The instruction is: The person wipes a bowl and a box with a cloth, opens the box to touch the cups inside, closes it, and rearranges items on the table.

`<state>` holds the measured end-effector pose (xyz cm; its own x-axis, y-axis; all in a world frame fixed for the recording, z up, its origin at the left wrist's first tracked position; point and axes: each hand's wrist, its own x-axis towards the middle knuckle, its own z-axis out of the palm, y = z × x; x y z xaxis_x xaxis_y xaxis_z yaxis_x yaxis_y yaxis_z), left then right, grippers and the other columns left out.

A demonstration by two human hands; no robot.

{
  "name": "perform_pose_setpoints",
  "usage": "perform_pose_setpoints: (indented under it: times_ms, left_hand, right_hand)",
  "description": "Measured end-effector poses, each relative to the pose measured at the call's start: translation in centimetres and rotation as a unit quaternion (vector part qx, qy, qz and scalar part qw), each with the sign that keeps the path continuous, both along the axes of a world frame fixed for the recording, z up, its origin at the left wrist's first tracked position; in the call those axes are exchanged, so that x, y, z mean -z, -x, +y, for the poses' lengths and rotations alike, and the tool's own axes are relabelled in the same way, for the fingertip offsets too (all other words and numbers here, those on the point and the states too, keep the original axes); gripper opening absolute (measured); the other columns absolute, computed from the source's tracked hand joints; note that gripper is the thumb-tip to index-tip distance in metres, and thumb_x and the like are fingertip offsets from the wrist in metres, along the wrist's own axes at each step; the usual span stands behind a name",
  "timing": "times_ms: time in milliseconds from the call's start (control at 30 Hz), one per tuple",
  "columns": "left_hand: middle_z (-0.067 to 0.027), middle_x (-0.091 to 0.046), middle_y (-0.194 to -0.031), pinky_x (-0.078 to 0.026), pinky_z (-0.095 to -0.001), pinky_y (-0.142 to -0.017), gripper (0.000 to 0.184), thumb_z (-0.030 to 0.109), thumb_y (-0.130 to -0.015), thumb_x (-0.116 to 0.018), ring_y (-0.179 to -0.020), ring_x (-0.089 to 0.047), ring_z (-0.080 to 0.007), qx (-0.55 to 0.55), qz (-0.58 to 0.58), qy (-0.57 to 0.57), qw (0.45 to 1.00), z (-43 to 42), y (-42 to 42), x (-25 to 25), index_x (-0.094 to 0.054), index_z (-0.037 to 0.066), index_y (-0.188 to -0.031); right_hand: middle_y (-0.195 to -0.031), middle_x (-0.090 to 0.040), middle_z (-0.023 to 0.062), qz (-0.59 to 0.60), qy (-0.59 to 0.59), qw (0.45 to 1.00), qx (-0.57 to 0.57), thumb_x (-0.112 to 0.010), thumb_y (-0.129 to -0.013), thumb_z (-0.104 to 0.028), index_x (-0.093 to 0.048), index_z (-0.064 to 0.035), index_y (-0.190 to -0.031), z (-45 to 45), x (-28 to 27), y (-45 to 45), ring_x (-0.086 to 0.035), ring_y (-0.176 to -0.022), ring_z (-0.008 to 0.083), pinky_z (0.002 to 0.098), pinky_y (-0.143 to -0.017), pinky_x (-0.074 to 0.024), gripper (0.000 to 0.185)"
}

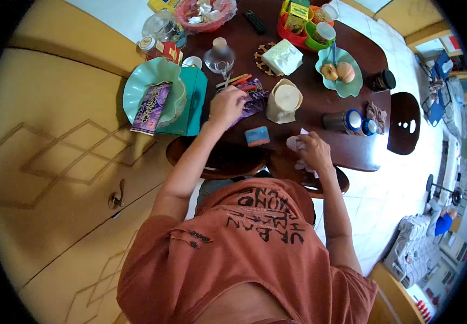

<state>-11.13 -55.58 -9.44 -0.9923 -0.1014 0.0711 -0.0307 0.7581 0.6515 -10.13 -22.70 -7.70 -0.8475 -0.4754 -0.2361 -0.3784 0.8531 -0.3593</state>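
Note:
My left hand [227, 108] is closed at the edge of a shiny purple packet [255, 99] lying on the table; what its fingers pinch is hidden. Just beyond the fingers are several thin red and yellow sticks [241, 80]. At the table's near edge, my right hand [314, 151] grips a crumpled pale cloth [295, 143], part of which hangs below the hand. Between my hands lie a small blue and red box [257, 136] and, farther back, a cream-coloured roll [287, 98] standing in a wrapper.
Left, a mint-green bowl [136, 89] with another purple packet [153, 108] rests against a green box [194, 102]. A clear flask [220, 58] and tissue pack [282, 57] stand behind. Right are a fruit bowl [354, 60], metal flask [335, 120] and dark jar [382, 81].

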Motion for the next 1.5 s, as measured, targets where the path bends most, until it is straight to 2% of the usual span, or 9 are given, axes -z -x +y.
perform_pose_setpoints:
  times_ms: [367, 500, 633, 700, 767, 900, 1167, 1300, 1500]
  left_hand:
    - [-0.0068, -0.064, -0.09, -0.046, -0.0436, -0.081, 0.008, 0.016, -0.082, -0.068, -0.091, -0.063, -0.0273, 0.032, 0.1, 0.241, 0.965, 0.1, 3.0, 8.9, -0.069, 0.011, -0.087]
    - [-0.0127, -0.066, -0.088, -0.05, -0.0385, -0.064, 0.011, 0.014, -0.084, -0.068, -0.073, -0.065, -0.0292, -0.069, 0.16, 0.11, 0.979, -0.8, 2.8, 4.0, -0.068, 0.005, -0.088]
    - [-0.0073, -0.07, -0.088, -0.051, -0.0307, -0.068, 0.016, 0.012, -0.086, -0.064, -0.074, -0.066, -0.0147, -0.08, -0.068, -0.179, 0.978, -1.1, 0.0, -1.0, -0.068, 0.002, -0.098]
    - [-0.0056, -0.069, -0.093, -0.054, -0.0318, -0.074, 0.024, 0.016, -0.085, -0.066, -0.08, -0.066, -0.0141, -0.096, -0.121, -0.56, 0.814, -0.4, -1.8, -1.7, -0.066, 0.0, -0.104]
    - [-0.0052, -0.067, -0.109, -0.054, -0.0329, -0.084, 0.033, 0.017, -0.091, -0.062, -0.095, -0.066, -0.0159, -0.034, -0.155, -0.667, 0.728, 0.3, -3.8, -3.0, -0.06, 0.003, -0.121]
    - [-0.0027, -0.059, -0.126, -0.051, -0.0312, -0.091, 0.044, 0.02, -0.094, -0.063, -0.11, -0.06, -0.0148, -0.053, -0.136, -0.72, 0.678, 1.7, -7.1, -3.4, -0.052, 0.01, -0.135]
    - [-0.0034, -0.063, -0.12, -0.045, -0.0301, -0.1, 0.049, -0.006, -0.083, -0.044, -0.11, -0.058, -0.0129, 0.03, -0.138, -0.621, 0.771, -0.2, -11.0, -2.5, -0.054, 0.001, -0.131]
    - [-0.0072, -0.067, -0.113, -0.053, -0.0312, -0.085, 0.042, -0.003, -0.084, -0.045, -0.096, -0.065, -0.0164, -0.059, -0.099, -0.731, 0.673, -0.7, -12.1, -5.9, -0.057, -0.001, -0.125]
    - [-0.0058, -0.065, -0.112, -0.049, -0.0311, -0.09, 0.03, 0.015, -0.097, -0.054, -0.098, -0.063, -0.0155, -0.225, 0.014, -0.668, 0.709, 1.1, -9.2, -5.2, -0.059, 0.003, -0.123]
  right_hand:
    - [-0.107, -0.064, 0.0126, -0.018, 0.058, 0.998, 0.027, -0.07, -0.072, -0.011, -0.069, -0.0137, -0.112, 0.5, -1.2, -2.0, -0.067, -0.091, 0.0357, 0.0454, -0.08, -0.0547, 0.039]
    - [-0.107, -0.063, 0.0121, 0.009, 0.124, 0.992, 0.006, -0.07, -0.073, -0.011, -0.066, -0.0136, -0.117, -0.6, -2.5, -1.7, -0.066, -0.092, 0.0354, 0.0452, -0.077, -0.0548, 0.044]
    - [-0.111, -0.062, 0.0115, 0.061, 0.206, 0.977, 0.003, -0.072, -0.071, -0.01, -0.064, -0.0136, -0.12, -4.9, -5.4, -1.5, -0.065, -0.094, 0.0346, 0.0438, -0.076, -0.0556, 0.05]
    - [-0.12, -0.059, 0.0107, 0.102, 0.295, 0.95, -0.017, -0.075, -0.066, -0.009, -0.062, -0.0142, -0.123, -7.7, -7.4, -1.6, -0.065, -0.098, 0.0344, 0.0419, -0.078, -0.0569, 0.058]
    - [-0.129, -0.055, 0.0103, 0.108, 0.314, 0.94, -0.071, -0.078, -0.062, -0.008, -0.061, -0.015, -0.124, -10.1, -7.6, -1.9, -0.065, -0.102, 0.0341, 0.0408, -0.08, -0.0579, 0.064]
    - [-0.131, -0.054, 0.012, 0.155, 0.277, 0.936, -0.154, -0.074, -0.065, -0.006, -0.057, -0.0165, -0.129, -13.4, -7.2, -1.2, -0.061, -0.11, 0.0359, 0.0423, -0.082, -0.0568, 0.067]
    - [-0.113, -0.066, 0.0194, 0.088, 0.285, 0.952, 0.063, -0.065, -0.076, -0.01, -0.063, -0.0025, -0.12, -14.6, -6.2, 3.8, -0.063, -0.109, 0.0352, 0.0392, -0.092, -0.0506, 0.044]
    - [-0.094, -0.069, 0.0114, -0.187, 0.58, 0.76, 0.227, -0.053, -0.085, -0.007, -0.064, 0.004, -0.111, -13.9, -4.5, 6.0, -0.067, -0.079, 0.0243, 0.0348, -0.074, -0.0517, 0.029]
    - [-0.109, -0.066, 0.0078, -0.507, 0.647, 0.55, 0.149, -0.051, -0.094, -0.018, -0.057, -0.0009, -0.124, -18.1, -4.9, -0.7, -0.063, -0.097, 0.0174, 0.0313, -0.088, -0.0498, 0.035]
